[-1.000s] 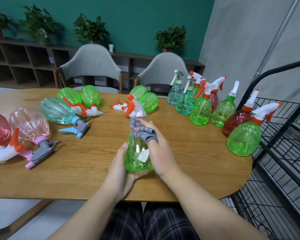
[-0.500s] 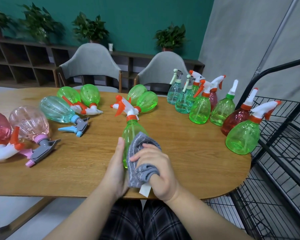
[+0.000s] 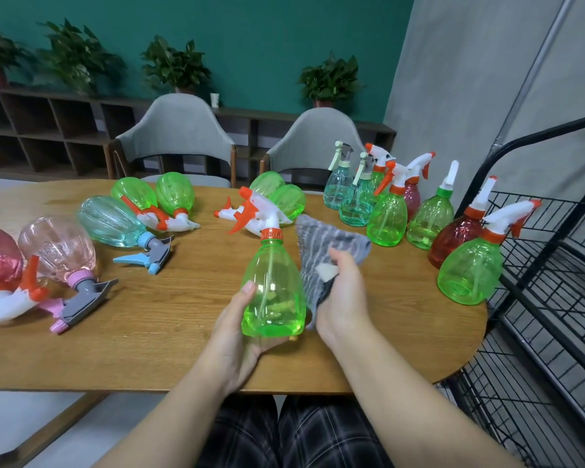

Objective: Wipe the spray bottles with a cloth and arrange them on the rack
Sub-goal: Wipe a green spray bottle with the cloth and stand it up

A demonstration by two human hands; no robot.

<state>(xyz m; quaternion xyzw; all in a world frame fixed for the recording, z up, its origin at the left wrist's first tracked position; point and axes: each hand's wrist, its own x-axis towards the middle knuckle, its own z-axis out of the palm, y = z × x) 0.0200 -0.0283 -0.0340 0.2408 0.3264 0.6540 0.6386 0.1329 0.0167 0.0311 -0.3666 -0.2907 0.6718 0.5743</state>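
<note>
So the job looks somewhere in the middle, as far as can be judged. A group of spray bottles [image 3: 429,214] stands upright at the far right of the counter [image 3: 183,319], beside the black wire rack [image 3: 547,298], and I see none on the rack yet; these are probably the wiped ones. Other bottles [image 3: 115,228] lie on their sides across the left and middle of the counter, likely waiting their turn.

The left hand [image 3: 237,329] grips a green bottle [image 3: 272,288] round its base, upright, near the counter's near edge. The right hand [image 3: 343,292] clutches the grey cloth [image 3: 321,244], which lies just beside the bottle on its right.

Compared with half a second ago, the cloth has come off the bottle's body: then the right hand pressed it bunched against the front, now it is pulled aside to the right and hangs more spread out. The bottle's clear green side is fully exposed.
</note>
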